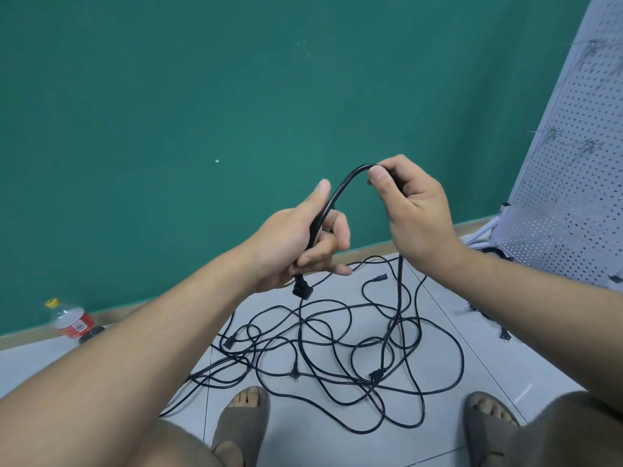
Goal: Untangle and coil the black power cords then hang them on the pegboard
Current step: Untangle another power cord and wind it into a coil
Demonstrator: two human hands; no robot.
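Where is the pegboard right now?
In the head view the pegboard stands at the far right edge, near the green wall, beyond the right hand.

Black power cords [337,358] tangled on the floor; one arched up, white pegboard [569,170] leaning right

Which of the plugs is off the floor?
The plug dangling just under the left hand, which grips its cord. The other plugs all lie on the floor.
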